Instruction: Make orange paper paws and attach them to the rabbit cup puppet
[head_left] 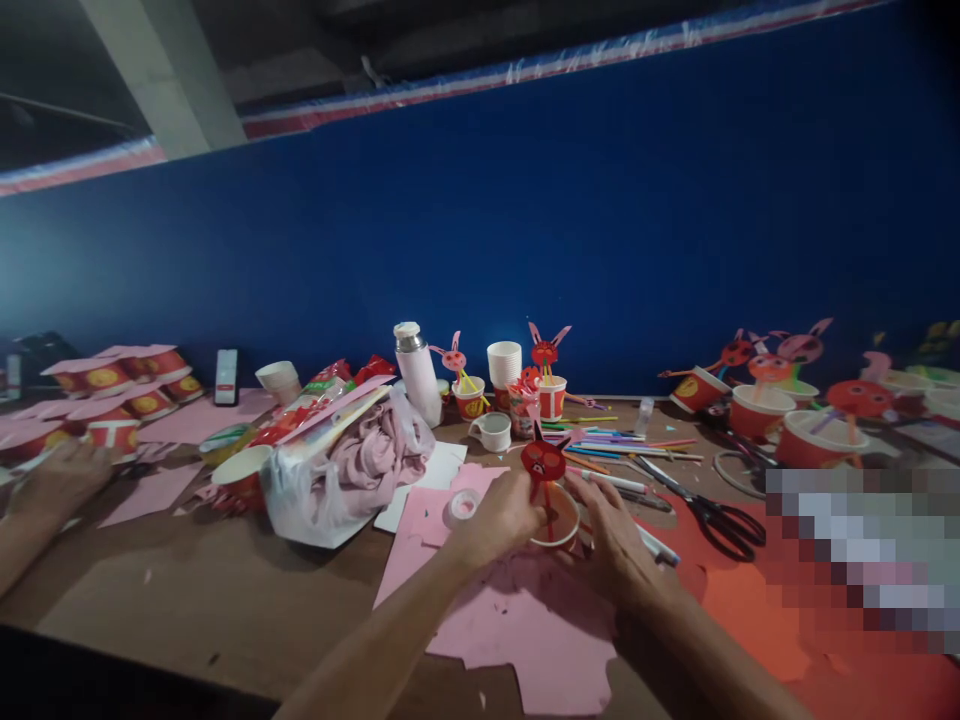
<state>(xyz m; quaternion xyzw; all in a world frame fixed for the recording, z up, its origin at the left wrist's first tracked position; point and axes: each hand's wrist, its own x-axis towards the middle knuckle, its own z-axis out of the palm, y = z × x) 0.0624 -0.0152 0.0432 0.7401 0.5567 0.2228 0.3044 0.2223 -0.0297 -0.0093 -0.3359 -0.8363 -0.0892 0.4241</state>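
Observation:
A paper cup (568, 520) stands low in front of me over pink paper (525, 620). Out of it rises a dark red paper animal head (543, 462) with pointed ears, on an orange strip. My left hand (506, 515) is closed at the cup's left rim, right beside the strip; its fingertips are partly hidden. Around the cup's right side curve the fingers and thumb of my right hand (611, 535). Left of my left hand sits a small round tub (461, 507). Markers (609, 480) lie just beyond my right hand.
Black-handled scissors (724, 525) and red paper (757, 610) lie to the right. Finished-looking cups with paper animals (765, 405) stand behind them. A plastic bag with cloth (337, 480), a thermos (418, 375) and a mug (491, 432) are left. Another person's hand (64, 480) is far left.

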